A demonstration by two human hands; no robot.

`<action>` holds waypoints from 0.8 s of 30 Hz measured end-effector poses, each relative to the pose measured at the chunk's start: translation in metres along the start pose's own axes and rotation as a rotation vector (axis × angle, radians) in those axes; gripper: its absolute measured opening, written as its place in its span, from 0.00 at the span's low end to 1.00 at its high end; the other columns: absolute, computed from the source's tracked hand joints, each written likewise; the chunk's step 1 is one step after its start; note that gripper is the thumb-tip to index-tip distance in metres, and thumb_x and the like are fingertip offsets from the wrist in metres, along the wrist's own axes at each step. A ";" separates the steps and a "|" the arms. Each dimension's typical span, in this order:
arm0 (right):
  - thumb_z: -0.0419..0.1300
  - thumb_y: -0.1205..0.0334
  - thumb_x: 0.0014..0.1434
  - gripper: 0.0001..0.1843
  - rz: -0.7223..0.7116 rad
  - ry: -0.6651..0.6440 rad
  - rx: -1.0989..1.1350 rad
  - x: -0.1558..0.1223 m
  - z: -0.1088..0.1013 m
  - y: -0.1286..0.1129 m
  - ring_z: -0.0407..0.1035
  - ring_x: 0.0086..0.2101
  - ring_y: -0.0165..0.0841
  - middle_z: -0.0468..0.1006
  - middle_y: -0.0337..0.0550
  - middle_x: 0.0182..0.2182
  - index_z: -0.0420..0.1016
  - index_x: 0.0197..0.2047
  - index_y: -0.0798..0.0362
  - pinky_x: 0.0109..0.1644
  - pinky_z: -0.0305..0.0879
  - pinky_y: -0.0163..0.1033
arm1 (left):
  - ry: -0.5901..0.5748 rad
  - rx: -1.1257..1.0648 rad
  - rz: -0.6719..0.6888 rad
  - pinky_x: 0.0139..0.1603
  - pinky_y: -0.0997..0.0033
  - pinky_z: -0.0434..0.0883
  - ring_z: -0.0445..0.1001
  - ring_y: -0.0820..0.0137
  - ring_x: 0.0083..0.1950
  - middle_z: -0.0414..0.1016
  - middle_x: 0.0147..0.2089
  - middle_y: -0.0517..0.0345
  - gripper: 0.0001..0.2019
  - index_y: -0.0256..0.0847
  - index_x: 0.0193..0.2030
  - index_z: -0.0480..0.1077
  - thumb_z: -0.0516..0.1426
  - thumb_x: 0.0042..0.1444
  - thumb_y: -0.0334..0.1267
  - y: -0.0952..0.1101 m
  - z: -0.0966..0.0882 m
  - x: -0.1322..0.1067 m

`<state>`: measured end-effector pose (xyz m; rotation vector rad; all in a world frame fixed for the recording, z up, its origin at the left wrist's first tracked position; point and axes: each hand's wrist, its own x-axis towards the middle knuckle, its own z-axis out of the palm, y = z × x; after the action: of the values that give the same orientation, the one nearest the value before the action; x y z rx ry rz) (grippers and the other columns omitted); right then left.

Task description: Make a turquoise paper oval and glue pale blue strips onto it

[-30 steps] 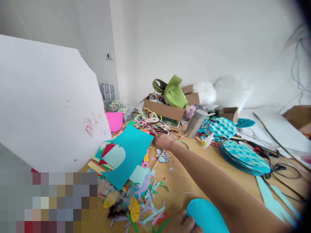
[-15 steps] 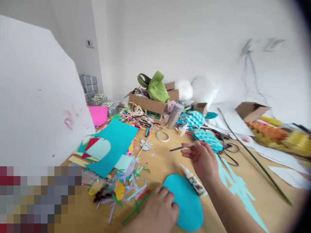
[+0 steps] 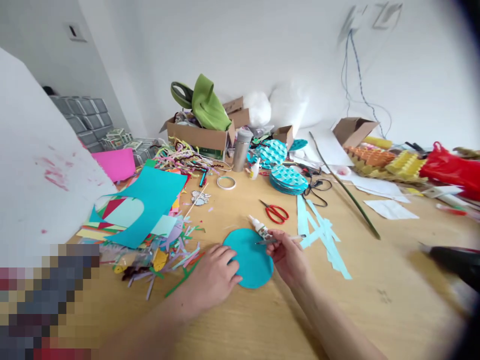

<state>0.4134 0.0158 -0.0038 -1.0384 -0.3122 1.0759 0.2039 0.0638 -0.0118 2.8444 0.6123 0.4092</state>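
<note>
A teal paper disc [image 3: 248, 256] lies flat on the wooden table [image 3: 262, 320]. My left hand [image 3: 212, 277] rests on its left edge, fingers spread flat and pressing it down. My right hand [image 3: 288, 255] is at the disc's right edge, fingers pinched on a thin dark pen [image 3: 279, 240] that points left over the disc. A small glue bottle [image 3: 258, 228] lies just beyond the disc, near my right fingers.
Red-handled scissors [image 3: 275, 212] and light-blue paper strips [image 3: 322, 235] lie past the disc. Coloured paper scraps [image 3: 168, 250] and teal sheets [image 3: 150, 200] pile up at the left. Behind stand a cardboard box [image 3: 198, 135], a metal bottle [image 3: 240, 150] and stacked teal discs [image 3: 288, 177]. A white board [image 3: 33, 170] leans at the left.
My right hand came back from the far scrap pile holding the pen and now sits at the disc. My left hand slid onto the disc's left edge. The view swung right.
</note>
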 end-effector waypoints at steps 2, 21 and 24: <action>0.72 0.52 0.45 0.16 -0.016 -0.033 -0.057 -0.004 -0.006 0.005 0.70 0.20 0.30 0.73 0.38 0.17 0.79 0.30 0.56 0.24 0.70 0.34 | -0.002 -0.008 -0.001 0.60 0.54 0.68 0.71 0.58 0.55 0.75 0.52 0.51 0.09 0.39 0.39 0.74 0.63 0.58 0.42 -0.001 -0.001 0.001; 0.65 0.47 0.55 0.16 -0.289 -0.163 -0.586 -0.016 -0.004 0.023 0.75 0.28 0.37 0.76 0.44 0.26 0.71 0.34 0.52 0.30 0.70 0.37 | 0.024 -0.022 -0.111 0.59 0.50 0.70 0.67 0.56 0.58 0.74 0.53 0.49 0.09 0.39 0.48 0.74 0.58 0.62 0.33 -0.022 -0.008 0.004; 0.64 0.46 0.55 0.17 -0.277 -0.153 -0.641 -0.015 -0.002 0.024 0.73 0.26 0.36 0.76 0.44 0.24 0.71 0.33 0.52 0.29 0.69 0.37 | -0.024 -0.017 -0.128 0.60 0.48 0.70 0.66 0.54 0.61 0.72 0.56 0.48 0.11 0.40 0.50 0.74 0.60 0.61 0.36 -0.019 -0.007 0.003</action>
<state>0.3937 0.0042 -0.0207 -1.4267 -0.9405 0.8149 0.1971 0.0834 -0.0095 2.7704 0.7777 0.3560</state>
